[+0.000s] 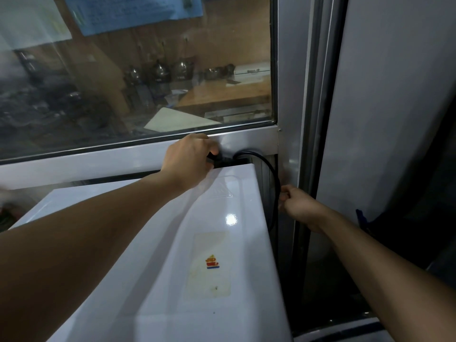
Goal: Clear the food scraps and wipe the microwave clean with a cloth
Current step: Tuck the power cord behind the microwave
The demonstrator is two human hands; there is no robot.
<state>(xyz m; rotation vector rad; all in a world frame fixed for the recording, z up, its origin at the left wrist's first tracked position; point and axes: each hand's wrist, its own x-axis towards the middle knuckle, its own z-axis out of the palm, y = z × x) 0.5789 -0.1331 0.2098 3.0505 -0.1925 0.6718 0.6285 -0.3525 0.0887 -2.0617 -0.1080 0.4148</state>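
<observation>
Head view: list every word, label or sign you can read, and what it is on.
None can be read.
Sticker on the white microwave top: an orange, red and blue logo, its characters too small.
Blue sheet behind the window: print blurred.
White sheet beside it: print blurred.

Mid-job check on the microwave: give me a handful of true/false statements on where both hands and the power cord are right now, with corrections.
1. The left hand grips the black plug behind the microwave's back edge. True.
2. The right hand lies flat on top of the microwave. False: it is off the right side, fingers curled at the black cord.
3. The cord loops from the plug over and down the microwave's right side. True.
4. A cloth lies on the microwave's top. False: only a worn sticker shows there.
5. A glass window stands behind the microwave. True.
</observation>
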